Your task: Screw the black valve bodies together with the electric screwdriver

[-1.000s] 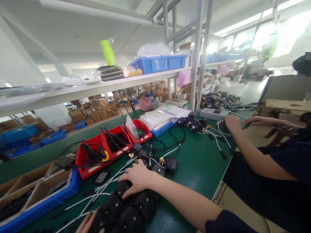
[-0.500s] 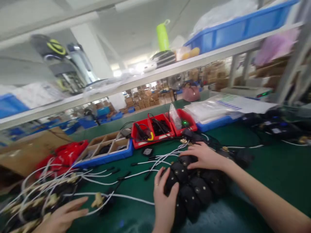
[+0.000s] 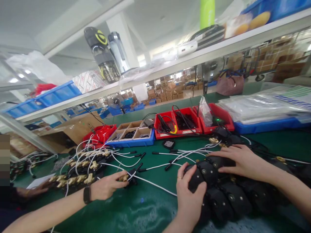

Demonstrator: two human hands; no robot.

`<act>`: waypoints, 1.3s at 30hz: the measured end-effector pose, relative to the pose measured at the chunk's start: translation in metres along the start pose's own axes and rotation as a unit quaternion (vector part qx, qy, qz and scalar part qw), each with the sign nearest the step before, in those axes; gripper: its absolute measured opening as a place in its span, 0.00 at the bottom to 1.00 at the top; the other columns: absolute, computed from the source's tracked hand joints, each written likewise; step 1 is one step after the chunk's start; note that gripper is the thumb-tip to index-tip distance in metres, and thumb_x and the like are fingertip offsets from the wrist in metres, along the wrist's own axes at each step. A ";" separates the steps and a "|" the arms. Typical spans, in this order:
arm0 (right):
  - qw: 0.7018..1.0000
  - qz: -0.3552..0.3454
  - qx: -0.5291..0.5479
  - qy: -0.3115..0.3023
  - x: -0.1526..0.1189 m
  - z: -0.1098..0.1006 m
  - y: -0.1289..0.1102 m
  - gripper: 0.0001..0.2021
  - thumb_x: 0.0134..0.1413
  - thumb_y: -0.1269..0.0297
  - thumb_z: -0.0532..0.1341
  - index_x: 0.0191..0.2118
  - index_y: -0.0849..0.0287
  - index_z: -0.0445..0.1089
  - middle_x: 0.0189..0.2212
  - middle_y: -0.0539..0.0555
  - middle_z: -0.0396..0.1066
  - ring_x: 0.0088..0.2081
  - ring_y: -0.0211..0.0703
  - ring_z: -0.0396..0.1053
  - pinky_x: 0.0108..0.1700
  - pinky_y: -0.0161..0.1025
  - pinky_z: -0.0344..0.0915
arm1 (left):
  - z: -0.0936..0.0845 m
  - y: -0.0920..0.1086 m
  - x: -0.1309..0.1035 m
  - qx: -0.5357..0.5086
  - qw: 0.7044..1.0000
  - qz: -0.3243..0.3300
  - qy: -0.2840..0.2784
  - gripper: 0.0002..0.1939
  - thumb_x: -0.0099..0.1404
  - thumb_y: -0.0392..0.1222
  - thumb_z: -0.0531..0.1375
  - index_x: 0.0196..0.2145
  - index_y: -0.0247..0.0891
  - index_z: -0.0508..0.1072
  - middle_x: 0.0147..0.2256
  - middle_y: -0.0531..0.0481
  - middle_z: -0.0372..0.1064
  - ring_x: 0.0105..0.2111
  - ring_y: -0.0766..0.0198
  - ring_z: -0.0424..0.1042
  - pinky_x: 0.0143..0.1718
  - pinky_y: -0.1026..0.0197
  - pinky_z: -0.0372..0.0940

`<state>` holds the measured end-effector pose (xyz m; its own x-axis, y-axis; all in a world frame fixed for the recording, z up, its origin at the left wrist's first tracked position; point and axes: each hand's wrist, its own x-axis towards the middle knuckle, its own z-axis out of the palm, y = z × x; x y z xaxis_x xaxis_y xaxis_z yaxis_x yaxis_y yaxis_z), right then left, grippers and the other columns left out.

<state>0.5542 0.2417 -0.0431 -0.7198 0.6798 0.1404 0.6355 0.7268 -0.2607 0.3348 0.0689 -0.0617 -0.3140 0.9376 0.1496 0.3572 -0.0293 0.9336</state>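
My left hand [image 3: 188, 194], a ring on one finger, has its fingers and thumb curled round the near end of a black rounded housing [image 3: 195, 179] with small metal screws. Over the neighbouring black housing [image 3: 214, 162] in the back row, my right hand [image 3: 240, 161] bends its fingers and thumb down on its sides. More black housings [image 3: 218, 202] stand packed in rows in front of and beneath my hands. White cables with black ends [image 3: 187, 153] run out to the left from behind them.
A co-worker's hand [image 3: 107, 186] with a black wristband holds a brass-fitted part at left. Brass fittings with white cables [image 3: 82, 168] lie beyond. Red bins [image 3: 187, 131], a divided blue tray [image 3: 143, 142] and plastic bags [image 3: 262, 103] line the back under a shelf [image 3: 170, 63].
The view has swung left, so everything sits further right in it. My hands stay on the black housings. The co-worker's hand has reached right to the brass fitting.
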 end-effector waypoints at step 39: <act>0.969 -0.139 0.049 -0.199 0.147 0.037 -0.305 0.18 0.62 0.59 0.63 0.52 0.66 0.71 0.47 0.65 0.73 0.49 0.59 0.74 0.50 0.50 0.73 | -0.297 -0.029 0.008 0.024 0.992 -0.119 0.019 0.19 0.56 0.57 0.63 0.42 0.48 0.80 0.41 0.43 0.78 0.40 0.46 0.77 0.37 0.43 0.76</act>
<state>0.2437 0.1162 0.0216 -0.9221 0.3541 -0.1560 0.3869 0.8501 -0.3573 0.0602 -0.0256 0.0091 -0.4282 0.9017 -0.0604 0.3104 0.2095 0.9272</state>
